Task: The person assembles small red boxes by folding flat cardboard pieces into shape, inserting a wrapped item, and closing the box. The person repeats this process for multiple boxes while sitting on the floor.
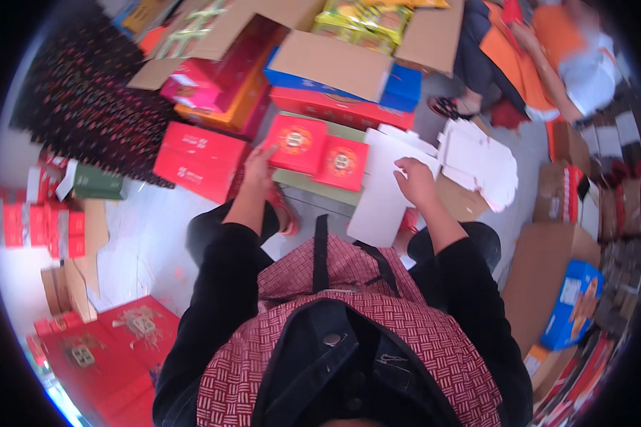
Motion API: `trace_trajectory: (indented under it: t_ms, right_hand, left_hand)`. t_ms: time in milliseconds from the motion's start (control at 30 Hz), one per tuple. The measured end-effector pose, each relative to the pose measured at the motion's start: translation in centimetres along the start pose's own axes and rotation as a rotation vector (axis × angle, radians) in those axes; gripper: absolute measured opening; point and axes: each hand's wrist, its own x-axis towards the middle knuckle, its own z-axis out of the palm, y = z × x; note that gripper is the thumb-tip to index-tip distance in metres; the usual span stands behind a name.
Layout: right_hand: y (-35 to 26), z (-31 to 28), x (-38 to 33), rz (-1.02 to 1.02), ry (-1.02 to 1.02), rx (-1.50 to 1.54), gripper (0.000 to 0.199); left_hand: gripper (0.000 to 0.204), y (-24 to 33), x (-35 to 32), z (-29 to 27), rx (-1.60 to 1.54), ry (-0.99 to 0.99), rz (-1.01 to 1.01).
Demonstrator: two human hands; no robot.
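Observation:
My left hand (258, 168) grips the left edge of a flat red box (297, 144) with a round gold emblem on its face. Partly overlapped by it on the right is a second, smaller red square box (342, 163) with a similar emblem. Both are over a pale green box (313, 186). My right hand (415, 181) hovers at the right edge of a white cardboard sheet (377, 192), fingers loosely bent and apart, with nothing visible in them. To its right is an unfolded white carton with scalloped edges (481, 164).
A red carton (198, 161) stands left of my left hand. Beyond are a blue box (402, 87) and an open carton of yellow packets (363, 21). A person in orange (509, 57) sits at the far right. Large red boxes (114, 349) lie at the near left.

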Motion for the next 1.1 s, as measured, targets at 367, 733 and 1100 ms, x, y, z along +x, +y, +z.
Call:
trace_trajectory:
  t_ms: [367, 733, 1100]
  right_hand:
    - [4.5, 2.4, -5.2, 0.289, -0.167, -0.274, 0.024]
    - [0.9, 5.7, -11.5, -0.183, -0.445, -0.282, 0.067]
    - [2.4, 7.6, -11.4, -0.112, -0.303, 0.078, 0.040]
  left_hand:
    - [0.036, -3.5, -1.3, 1.9, 0.919, 0.342, 0.819]
    - [0.037, -16.0, -11.2, 4.5, 0.443, -0.260, -0.699]
    - [0.029, -14.6, -12.6, 7.2, 0.441, -0.214, -0.559]
